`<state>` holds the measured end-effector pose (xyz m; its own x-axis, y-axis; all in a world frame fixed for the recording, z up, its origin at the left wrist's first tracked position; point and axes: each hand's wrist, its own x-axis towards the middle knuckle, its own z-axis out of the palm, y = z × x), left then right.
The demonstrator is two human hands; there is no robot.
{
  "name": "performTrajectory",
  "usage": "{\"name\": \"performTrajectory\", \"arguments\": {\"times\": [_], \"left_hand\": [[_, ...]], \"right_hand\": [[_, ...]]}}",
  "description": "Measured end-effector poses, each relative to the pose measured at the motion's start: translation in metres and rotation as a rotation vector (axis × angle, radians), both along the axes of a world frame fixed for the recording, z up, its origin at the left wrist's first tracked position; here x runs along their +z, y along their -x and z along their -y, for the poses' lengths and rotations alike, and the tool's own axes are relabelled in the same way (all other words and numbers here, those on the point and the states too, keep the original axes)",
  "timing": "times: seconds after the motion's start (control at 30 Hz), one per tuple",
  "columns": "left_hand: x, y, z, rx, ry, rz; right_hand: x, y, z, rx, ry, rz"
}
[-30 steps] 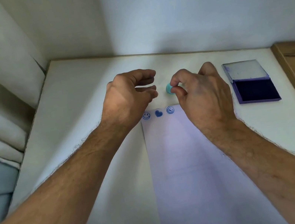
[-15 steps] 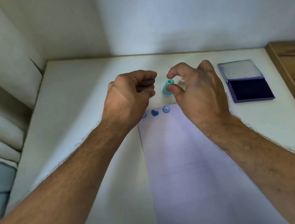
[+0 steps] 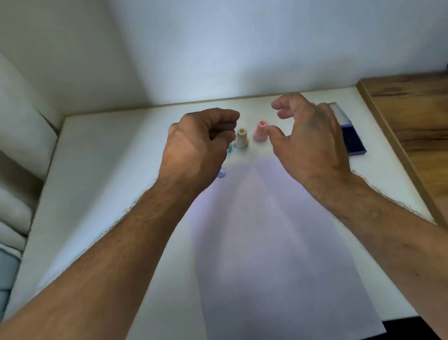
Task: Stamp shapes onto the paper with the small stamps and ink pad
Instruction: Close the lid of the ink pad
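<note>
Two hands: both hover over the far end of the paper, bare forearms reaching in from the near edge.
Left hand [image 3: 198, 150]: fingers curled loosely inward with nothing visible between them; whether it touches the teal stamp below it I cannot tell.
Right hand [image 3: 305, 138]: fingers and thumb spread in a relaxed claw, holding nothing, the thumb tip just beside the pink stamp.
Cream stamp [image 3: 241, 137]: small spool-like peg, waisted in the middle, standing upright on its wider base, long axis vertical, hollow top pointing up.
Pink stamp [image 3: 260, 131]: same peg shape, matte, upright just right of the cream one, apart from it.
Teal stamp [image 3: 230, 147]: only a sliver shows, left of the cream stamp, behind the left hand; its pose cannot be told.
Paper [image 3: 272, 250]: smooth white sheet, long axis running near to far, its near end overhanging the table edge; one blue round print [image 3: 221, 174] shows at the far left corner.
Ink pad [image 3: 352, 136]: flat purple case lying open, dark pad nearer, lid farther, right of the right hand and partly hidden by it.
Table [image 3: 107, 189]: plain white, smooth, set into a corner of white walls.
Room: pale curtain folds at left; a wood-grain surface [image 3: 433, 134] adjoins the table at right.
</note>
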<state>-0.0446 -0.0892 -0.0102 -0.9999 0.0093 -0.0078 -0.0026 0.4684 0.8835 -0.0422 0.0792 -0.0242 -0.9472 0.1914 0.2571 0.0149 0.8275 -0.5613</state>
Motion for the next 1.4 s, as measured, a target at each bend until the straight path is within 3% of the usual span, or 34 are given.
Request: {"name": "performTrajectory", "arguments": {"times": [0.37, 0.83, 1.07, 1.27, 1.4], "left_hand": [[0.008, 0.014, -0.072, -0.148, 0.112, -0.023], [-0.017, 0.098, -0.153, -0.314, 0.611, -0.049], [-0.034, 0.105, -0.167, -0.348, 0.835, -0.093], [-0.034, 0.112, -0.173, -0.386, 0.884, -0.105], [-0.028, 0.118, -0.171, -0.375, 0.792, -0.008]], "right_hand": [[-0.016, -0.016, -0.073, -0.159, -0.045, 0.131], [-0.039, -0.014, -0.094, -0.308, -0.008, 0.300], [-0.045, -0.014, -0.093, -0.270, 0.007, 0.258], [-0.046, -0.014, -0.095, -0.257, 0.028, 0.195], [-0.045, -0.014, -0.097, -0.259, 0.033, 0.191]]}}
